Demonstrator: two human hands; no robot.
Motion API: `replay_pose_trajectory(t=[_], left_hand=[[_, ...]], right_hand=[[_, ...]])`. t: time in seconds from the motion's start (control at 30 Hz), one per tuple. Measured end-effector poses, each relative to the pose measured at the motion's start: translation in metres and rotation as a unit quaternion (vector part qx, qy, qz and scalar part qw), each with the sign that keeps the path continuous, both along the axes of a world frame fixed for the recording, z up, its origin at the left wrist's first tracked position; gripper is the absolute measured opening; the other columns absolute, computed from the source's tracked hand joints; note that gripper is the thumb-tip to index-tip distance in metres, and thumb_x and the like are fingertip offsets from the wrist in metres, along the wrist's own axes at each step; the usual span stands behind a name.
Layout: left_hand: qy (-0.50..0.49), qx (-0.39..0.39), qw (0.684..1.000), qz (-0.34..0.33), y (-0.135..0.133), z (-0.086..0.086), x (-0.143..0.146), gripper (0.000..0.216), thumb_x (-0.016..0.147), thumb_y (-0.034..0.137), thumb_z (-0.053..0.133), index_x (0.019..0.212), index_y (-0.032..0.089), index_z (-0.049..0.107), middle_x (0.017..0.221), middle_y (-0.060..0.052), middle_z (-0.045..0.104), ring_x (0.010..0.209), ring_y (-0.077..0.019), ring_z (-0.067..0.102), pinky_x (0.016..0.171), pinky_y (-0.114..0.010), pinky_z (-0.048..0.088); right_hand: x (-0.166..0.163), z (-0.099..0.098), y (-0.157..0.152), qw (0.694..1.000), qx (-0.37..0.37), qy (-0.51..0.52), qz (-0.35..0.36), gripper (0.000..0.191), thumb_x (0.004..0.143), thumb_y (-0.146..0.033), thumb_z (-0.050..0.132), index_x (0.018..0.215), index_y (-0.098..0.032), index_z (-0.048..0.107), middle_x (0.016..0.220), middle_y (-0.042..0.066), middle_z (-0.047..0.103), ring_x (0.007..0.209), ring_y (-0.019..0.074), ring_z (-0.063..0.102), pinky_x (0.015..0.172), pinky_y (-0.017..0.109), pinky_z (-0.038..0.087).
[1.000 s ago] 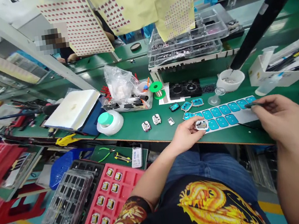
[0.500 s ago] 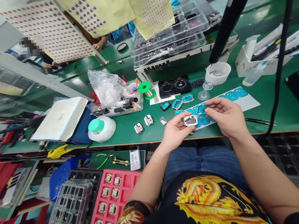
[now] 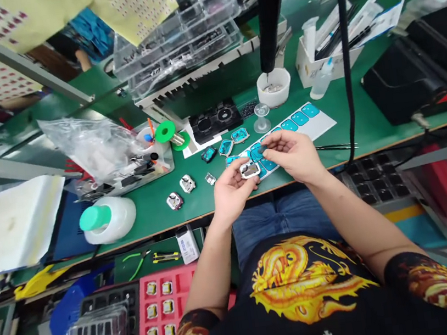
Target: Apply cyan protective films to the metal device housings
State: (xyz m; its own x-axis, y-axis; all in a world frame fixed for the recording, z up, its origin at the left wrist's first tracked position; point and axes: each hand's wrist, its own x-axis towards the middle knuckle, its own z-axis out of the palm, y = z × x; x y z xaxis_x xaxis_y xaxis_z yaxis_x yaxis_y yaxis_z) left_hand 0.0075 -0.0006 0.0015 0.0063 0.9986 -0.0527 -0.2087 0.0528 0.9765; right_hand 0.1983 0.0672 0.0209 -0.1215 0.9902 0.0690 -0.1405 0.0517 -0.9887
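Head view: at the lower left of the frame, nearest the viewer, a pink-red moulded tray (image 3: 184,284) bears small square silver-and-yellow parts (image 3: 167,307). Near the centre, the left hand (image 3: 230,191) is curled nearly closed, thumb and fingers gripping the edges of a small white rounded-square case (image 3: 249,170). Just beside it, the right hand (image 3: 294,155) has its thumb and fingertips pinched together on a thin dark piece (image 3: 262,150), too small to identify. Beneath and beyond both hands, a long white sheet with blue rounded-square stickers (image 3: 323,124) lies on the green bench (image 3: 150,211); slim dark tweezers (image 3: 336,147) lie right of the right hand. Left of centre sit two similar white-rimmed cases (image 3: 187,183). Farther up, three blue-faced cases (image 3: 239,135) lie near a black two-ring fixture (image 3: 217,120). At the top centre stand clear plastic compartment boxes (image 3: 184,41).
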Motion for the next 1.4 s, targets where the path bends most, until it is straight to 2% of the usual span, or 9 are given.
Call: replay_pose_trajectory(t=[0.17, 0.37, 0.57, 0.77, 0.97, 1.2, 1.4], left_hand=[[-0.003, 0.006, 1.0, 0.006, 0.001, -0.001, 0.001, 0.057, 0.078, 0.03, 0.098, 0.128, 0.021, 0.074, 0.101, -0.004, 0.081, 0.079, -0.0148, 0.078, 0.069, -0.026, 0.067], [-0.015, 0.008, 1.0, 0.018, 0.002, -0.002, 0.001, 0.056, 0.077, 0.028, 0.099, 0.127, 0.021, 0.074, 0.103, -0.004, 0.081, 0.08, -0.0149, 0.078, 0.068, -0.026, 0.068], [-0.026, 0.009, 1.0, 0.013, 0.001, 0.001, 0.001, 0.052, 0.079, 0.024, 0.097, 0.126, 0.022, 0.075, 0.105, -0.003, 0.081, 0.083, -0.0151, 0.081, 0.074, -0.027, 0.07], [-0.023, 0.014, 1.0, 0.007, 0.002, 0.001, 0.0, 0.053, 0.082, 0.026, 0.096, 0.129, 0.022, 0.074, 0.109, -0.004, 0.081, 0.084, -0.0154, 0.081, 0.076, -0.028, 0.071], [-0.025, 0.02, 0.999, -0.001, 0.002, 0.002, -0.001, 0.051, 0.082, 0.025, 0.096, 0.128, 0.023, 0.074, 0.108, -0.003, 0.081, 0.083, -0.0157, 0.082, 0.075, -0.028, 0.071], [-0.02, 0.007, 1.0, -0.007, 0.004, 0.003, -0.004, 0.053, 0.081, 0.025, 0.096, 0.129, 0.023, 0.074, 0.106, -0.004, 0.081, 0.083, -0.0167, 0.082, 0.074, -0.029, 0.071], [-0.03, 0.006, 1.0, -0.007, 0.004, 0.005, -0.005, 0.052, 0.08, 0.023, 0.097, 0.128, 0.023, 0.075, 0.107, -0.004, 0.082, 0.082, -0.017, 0.083, 0.073, -0.028, 0.071]], right_hand=[[-0.001, 0.002, 0.0, 1.0, 0.024, 0.01, -0.001, 0.016, 0.074, -0.027, 0.088, 0.085, -0.021, 0.077, 0.09, 0.002, 0.081, 0.087, 0.0175, 0.075, 0.083, 0.033, 0.063], [-0.007, 0.003, -0.007, 0.999, 0.04, -0.019, -0.021, 0.015, 0.078, -0.032, 0.087, 0.089, -0.022, 0.082, 0.086, 0.001, 0.08, 0.077, 0.0154, 0.069, 0.072, 0.03, 0.055], [-0.015, 0.005, -0.017, 0.995, 0.053, -0.078, -0.019, 0.013, 0.081, -0.031, 0.084, 0.09, -0.021, 0.084, 0.077, 0.0, 0.077, 0.065, 0.0119, 0.06, 0.06, 0.027, 0.044], [-0.017, 0.005, -0.02, 0.991, 0.072, -0.112, -0.028, 0.008, 0.084, -0.028, 0.082, 0.088, -0.022, 0.084, 0.078, 0.0, 0.077, 0.068, 0.0129, 0.061, 0.061, 0.028, 0.044], [-0.014, 0.008, -0.018, 0.983, 0.137, -0.117, -0.022, 0.009, 0.087, -0.029, 0.083, 0.08, -0.025, 0.08, 0.087, 0.003, 0.077, 0.079, 0.0173, 0.065, 0.068, 0.032, 0.05], [-0.013, 0.011, -0.017, 0.988, 0.104, -0.108, -0.031, 0.018, 0.088, -0.038, 0.085, 0.079, -0.024, 0.08, 0.082, 0.003, 0.077, 0.076, 0.0176, 0.065, 0.067, 0.032, 0.052], [-0.02, 0.016, -0.015, 0.989, 0.095, -0.101, -0.042, 0.019, 0.087, -0.035, 0.085, 0.075, -0.023, 0.078, 0.079, 0.002, 0.077, 0.071, 0.0153, 0.063, 0.065, 0.03, 0.05]])
